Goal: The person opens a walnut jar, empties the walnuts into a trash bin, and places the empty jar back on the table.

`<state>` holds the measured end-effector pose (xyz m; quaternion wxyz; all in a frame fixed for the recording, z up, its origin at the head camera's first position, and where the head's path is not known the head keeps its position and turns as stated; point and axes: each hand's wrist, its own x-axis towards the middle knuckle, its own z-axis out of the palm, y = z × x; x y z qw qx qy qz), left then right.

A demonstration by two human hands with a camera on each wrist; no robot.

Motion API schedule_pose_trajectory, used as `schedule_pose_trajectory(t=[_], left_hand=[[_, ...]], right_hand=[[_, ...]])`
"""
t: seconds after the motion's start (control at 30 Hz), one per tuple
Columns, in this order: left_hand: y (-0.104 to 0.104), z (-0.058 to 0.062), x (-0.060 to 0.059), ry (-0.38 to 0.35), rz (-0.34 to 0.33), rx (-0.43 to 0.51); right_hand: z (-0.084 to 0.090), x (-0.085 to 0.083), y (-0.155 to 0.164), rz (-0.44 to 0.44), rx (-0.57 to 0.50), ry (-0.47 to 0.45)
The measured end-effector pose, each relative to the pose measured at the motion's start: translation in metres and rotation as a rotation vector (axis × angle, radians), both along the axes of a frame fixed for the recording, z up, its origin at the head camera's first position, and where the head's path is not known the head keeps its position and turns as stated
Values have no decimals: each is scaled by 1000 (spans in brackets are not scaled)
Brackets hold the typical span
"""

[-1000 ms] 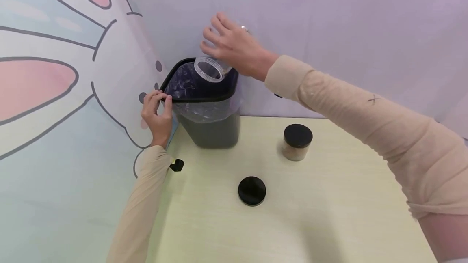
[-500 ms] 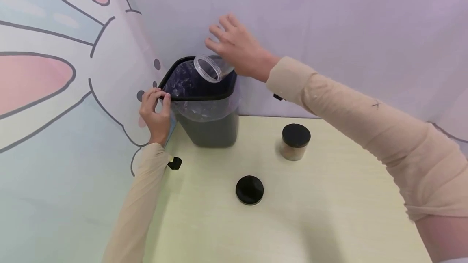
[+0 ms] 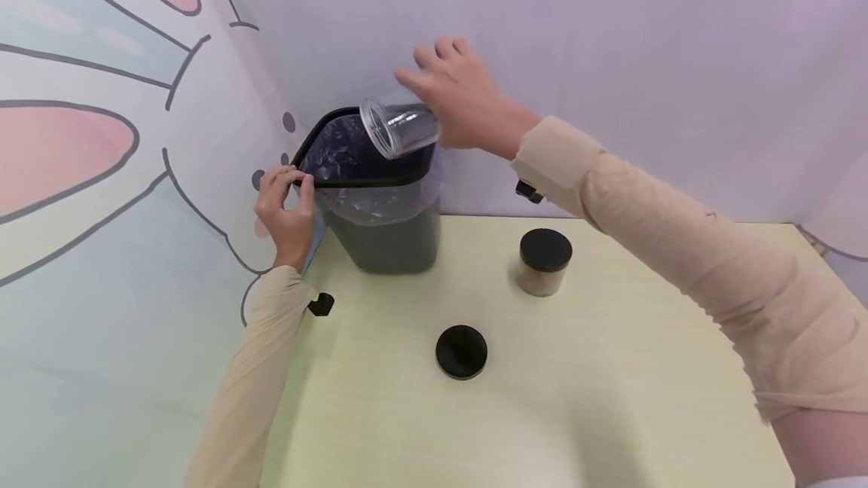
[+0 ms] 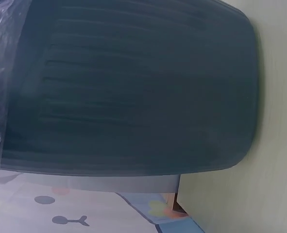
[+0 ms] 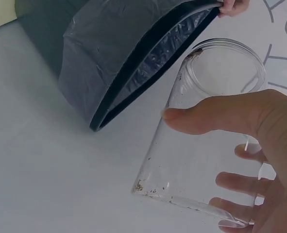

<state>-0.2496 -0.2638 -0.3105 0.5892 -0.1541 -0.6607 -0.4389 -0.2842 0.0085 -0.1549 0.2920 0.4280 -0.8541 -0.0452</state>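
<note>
Grips a transparent cylindrical jar [image 3: 408,130] firmly in the right hand [image 3: 464,100], with thumb across one side and fingers curled round the other, visible through the clear wall. Holds it tilted nearly on its side, with the threaded round mouth over the opening of a waste bin [image 3: 393,248]. Shows smooth, glossy walls with brown specks clinging at the base edge and near the neck. Cannot confirm contact between jar and rim [image 3: 369,184].

Pinches that black rim at the near left corner with the left hand [image 3: 288,213], clamped between thumb and fingers.

Noted the bin upright on a pale, faintly grained table [image 3: 556,367]: dark grey, tapered, rounded at the corners, with shallow ribs running lengthwise between top and base. Lined with a thin, crinkled, translucent bag [image 3: 383,207], turned down over the outside.

Observed a round black lid [image 3: 461,352], smooth and glossy, lying flat on the table in front of the bin. Recorded a squat lidded jar [image 3: 541,277] standing upright to the right, with black disc cap, clear wall and brownish contents.

Also noted a beige cloth sleeve [image 3: 685,239] on the right arm, wrinkled, and a smooth lilac backdrop [image 3: 651,36] behind.
</note>
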Motion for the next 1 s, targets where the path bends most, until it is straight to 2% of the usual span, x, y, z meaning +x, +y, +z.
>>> schedule_pose_trajectory(t=[0.17, 0.4, 0.63, 1.0], left_hand=[[2, 0, -4, 35, 70, -31], [-17, -13, -20, -22, 88, -53], [-21, -17, -19, -38, 98, -74], [-25, -14, -19, -37, 94, -77]], right_hand=[[-4, 1, 7, -21, -30, -52], [-10, 0, 15, -44, -62, -82], [-19, -3, 22, -69, -121, -152], [-30, -2, 41, -96, -256, -285]])
